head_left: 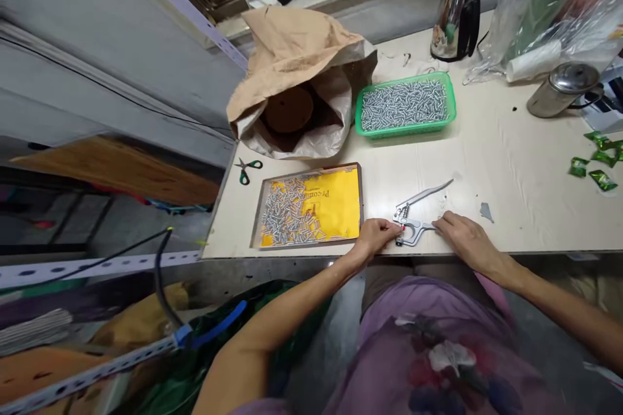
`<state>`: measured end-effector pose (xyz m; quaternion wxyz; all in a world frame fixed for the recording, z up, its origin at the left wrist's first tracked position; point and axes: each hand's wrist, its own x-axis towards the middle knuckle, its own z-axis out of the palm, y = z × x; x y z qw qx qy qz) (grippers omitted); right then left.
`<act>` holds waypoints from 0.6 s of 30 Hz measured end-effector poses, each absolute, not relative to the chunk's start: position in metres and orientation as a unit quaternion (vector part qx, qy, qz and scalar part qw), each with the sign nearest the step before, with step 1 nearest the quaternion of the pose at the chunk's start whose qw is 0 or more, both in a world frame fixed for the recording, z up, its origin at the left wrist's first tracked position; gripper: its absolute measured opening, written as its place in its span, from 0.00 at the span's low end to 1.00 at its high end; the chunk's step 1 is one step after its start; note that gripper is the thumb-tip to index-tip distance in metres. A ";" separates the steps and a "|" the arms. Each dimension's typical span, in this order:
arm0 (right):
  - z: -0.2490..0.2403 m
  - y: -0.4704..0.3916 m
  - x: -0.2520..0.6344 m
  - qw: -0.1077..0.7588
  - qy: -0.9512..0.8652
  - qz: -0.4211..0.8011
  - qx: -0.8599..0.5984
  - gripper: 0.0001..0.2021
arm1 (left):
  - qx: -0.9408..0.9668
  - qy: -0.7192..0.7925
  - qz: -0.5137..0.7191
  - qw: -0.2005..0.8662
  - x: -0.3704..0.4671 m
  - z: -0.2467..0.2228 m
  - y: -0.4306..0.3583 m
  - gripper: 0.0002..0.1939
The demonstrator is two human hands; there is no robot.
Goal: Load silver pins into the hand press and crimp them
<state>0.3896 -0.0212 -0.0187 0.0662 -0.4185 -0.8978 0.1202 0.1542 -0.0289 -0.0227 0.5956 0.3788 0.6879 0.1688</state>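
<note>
A silver hand press tool [413,228] with a spring lies near the table's front edge, its upper handle spread away from the lower one. My right hand [464,240] holds the end of its lower handle. At the tool's jaw, my left hand [378,235] is closed in a pinch; something small and red shows by the fingertips, too small to name. Left of that hand sits a shallow tray [361,198] with a yellow bottom and many small metal pieces [287,217] heaped on its left side. Behind, a green basket [406,133] is full of similar metal pieces [403,104].
A large open paper sack [302,45] stands at the back left, with green-handled scissors [247,170] in front. At the back right are a kettle [455,16], a metal cup [562,91], plastic bags and green wrapped candies [603,179]. A grey scrap [485,211] lies beyond my right hand.
</note>
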 end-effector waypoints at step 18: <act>-0.022 -0.006 0.396 0.087 -0.900 0.131 -0.406 0.09 | 0.456 0.702 0.031 0.546 0.154 -0.022 -0.015 0.16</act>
